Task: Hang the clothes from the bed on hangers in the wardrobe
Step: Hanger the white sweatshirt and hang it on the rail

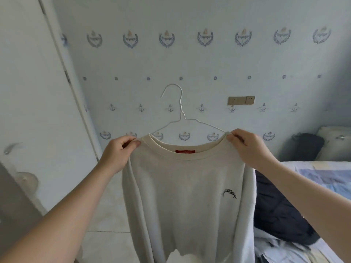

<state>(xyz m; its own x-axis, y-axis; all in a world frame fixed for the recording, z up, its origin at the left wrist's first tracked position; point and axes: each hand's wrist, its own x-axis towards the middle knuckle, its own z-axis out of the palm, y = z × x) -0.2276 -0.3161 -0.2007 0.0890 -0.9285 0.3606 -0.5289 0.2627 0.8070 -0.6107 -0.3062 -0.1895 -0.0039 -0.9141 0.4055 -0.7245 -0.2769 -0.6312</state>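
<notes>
A cream sweatshirt (182,196) with a red neck label and a small dark chest emblem hangs in front of me. A white wire hanger (180,109) sits inside its collar, hook up and free above the neckline. My left hand (118,152) pinches the left shoulder of the sweatshirt beside the collar. At the right end of the collar, my right hand (248,147) pinches the sweatshirt's other shoulder. The hanger's shoulders are hidden under the fabric.
A white door (34,103) stands ajar on the left. The bed (322,179) lies at the right with a dark navy garment (279,211) and several lighter clothes on it. A patterned wall with a switch plate (241,100) is straight ahead.
</notes>
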